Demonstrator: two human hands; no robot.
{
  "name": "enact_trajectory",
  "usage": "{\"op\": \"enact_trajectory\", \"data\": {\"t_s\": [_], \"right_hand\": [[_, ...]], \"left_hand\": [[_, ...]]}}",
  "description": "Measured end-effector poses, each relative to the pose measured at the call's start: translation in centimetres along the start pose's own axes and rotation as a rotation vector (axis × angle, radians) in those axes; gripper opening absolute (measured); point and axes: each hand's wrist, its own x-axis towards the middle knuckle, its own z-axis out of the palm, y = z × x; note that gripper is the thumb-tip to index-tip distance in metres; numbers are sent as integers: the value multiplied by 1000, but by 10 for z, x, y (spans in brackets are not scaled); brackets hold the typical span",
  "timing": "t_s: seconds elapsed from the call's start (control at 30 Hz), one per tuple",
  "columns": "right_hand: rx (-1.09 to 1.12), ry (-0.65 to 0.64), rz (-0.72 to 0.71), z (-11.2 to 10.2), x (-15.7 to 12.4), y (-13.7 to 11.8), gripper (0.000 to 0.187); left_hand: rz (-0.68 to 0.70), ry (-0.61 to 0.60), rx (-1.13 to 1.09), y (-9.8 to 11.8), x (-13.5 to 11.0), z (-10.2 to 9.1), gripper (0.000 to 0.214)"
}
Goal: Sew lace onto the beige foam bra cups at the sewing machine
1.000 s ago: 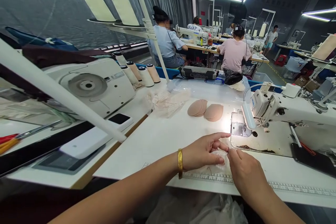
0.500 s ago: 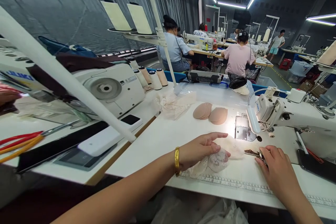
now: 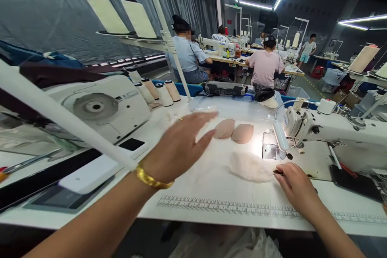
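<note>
My left hand (image 3: 184, 141), a gold bangle at its wrist, is raised over the table with fingers stretched out and holding nothing I can see; motion blurs it. Just past its fingertips lie two small stacks of beige rounded fabric pieces, the left stack (image 3: 224, 129) and the right stack (image 3: 243, 134). A sheer cream fabric piece (image 3: 250, 167) rests flat between my hands. My right hand (image 3: 298, 187) is closed around small dark thread snips (image 3: 277, 172), mostly hidden by the fingers, with the tip at the fabric's right edge.
A sewing machine (image 3: 320, 123) with a lit lamp stands at right, its metal needle plate (image 3: 272, 147) beyond the fabric. A printed ruler (image 3: 223, 207) runs along the front edge. Thread cones (image 3: 163, 94), a slanted white pole (image 3: 66, 113) and a second machine (image 3: 99, 105) occupy the left.
My left hand has let go of the lacy fabric and moved left and up. The cream piece now lies spread on the table. My right hand keeps the snips; the view has shifted right.
</note>
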Motion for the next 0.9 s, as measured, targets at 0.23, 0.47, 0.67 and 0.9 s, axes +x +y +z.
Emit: {"op": "enact_trajectory", "data": {"t_s": [0.23, 0.47, 0.67, 0.9], "right_hand": [[226, -59, 149, 10, 18, -14, 33], [631, -304, 254, -8, 22, -15, 41], [727, -193, 263, 1, 35, -39, 21], [704, -93, 216, 8, 24, -38, 18]], "left_hand": [[-69, -482, -431, 28, 6, 104, 28], [32, -414, -673, 36, 0, 88, 9], [0, -497, -811, 46, -13, 79, 27], [-279, -554, -1085, 44, -20, 89, 29]]}}
